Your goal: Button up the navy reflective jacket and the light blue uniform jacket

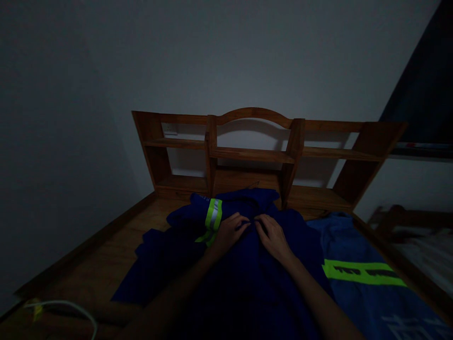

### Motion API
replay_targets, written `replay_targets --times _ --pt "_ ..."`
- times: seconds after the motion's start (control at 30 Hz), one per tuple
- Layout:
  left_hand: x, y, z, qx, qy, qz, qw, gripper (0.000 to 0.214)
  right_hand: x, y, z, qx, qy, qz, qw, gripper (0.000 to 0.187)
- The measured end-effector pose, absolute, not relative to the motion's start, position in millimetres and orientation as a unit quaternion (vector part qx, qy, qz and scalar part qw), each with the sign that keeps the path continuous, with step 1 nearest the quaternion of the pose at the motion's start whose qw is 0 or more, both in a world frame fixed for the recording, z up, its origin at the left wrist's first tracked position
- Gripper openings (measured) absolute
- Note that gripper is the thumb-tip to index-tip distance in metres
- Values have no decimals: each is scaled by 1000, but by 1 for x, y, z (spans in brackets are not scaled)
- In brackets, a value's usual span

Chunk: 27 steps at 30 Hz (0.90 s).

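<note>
- At lower left, a white cord (pixel 82 310) in a curve, with a yellow tag (pixel 37 310) near its far end.
- Just beyond, bare planks of a wooden bed platform (pixel 116 241), running along the foot of a pale wall (pixel 63 118).
- Through the left bay of the shelved wooden headboard (pixel 255 112), a wall socket (pixel 171 130).
- In the middle, spread on the platform in front of the headboard: a dark-blue work jacket (pixel 244 255), rumpled at left, with a yellow-green and silver reflective stripe (pixel 213 217) across a folded part.
- With the left hand (pixel 230 229), pinches the jacket's cloth near its upper middle, thumb and fingertips drawn together just right of the stripe.
- With the right hand (pixel 274 236), pinches the same cloth, fingertips close beside those of the left.
- Right of the jacket, lying flat: a paler blue garment (pixel 339 238) with a yellow-green band (pixel 364 273) and white lettering (pixel 399 326).
- At far right, a low wooden frame (pixel 396 213) beside pale cloth (pixel 428 257); above, a dark panel (pixel 424 85), too dim to identify.
</note>
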<state>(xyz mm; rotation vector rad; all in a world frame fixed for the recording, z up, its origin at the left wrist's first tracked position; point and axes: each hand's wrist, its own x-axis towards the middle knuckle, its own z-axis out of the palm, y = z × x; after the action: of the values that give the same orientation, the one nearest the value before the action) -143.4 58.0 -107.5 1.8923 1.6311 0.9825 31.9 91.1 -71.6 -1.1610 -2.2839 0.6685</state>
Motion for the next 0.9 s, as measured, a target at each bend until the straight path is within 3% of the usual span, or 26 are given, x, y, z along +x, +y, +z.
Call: replay_targets --times 0.5,0.9 --pt "-143 56 -105 684 608 354 190 24 31 91 -70 -382 -858 251 233 21" --pt "-141 57 -105 672 634 345 165 20 29 88 -74 -385 -854 253 243 23"
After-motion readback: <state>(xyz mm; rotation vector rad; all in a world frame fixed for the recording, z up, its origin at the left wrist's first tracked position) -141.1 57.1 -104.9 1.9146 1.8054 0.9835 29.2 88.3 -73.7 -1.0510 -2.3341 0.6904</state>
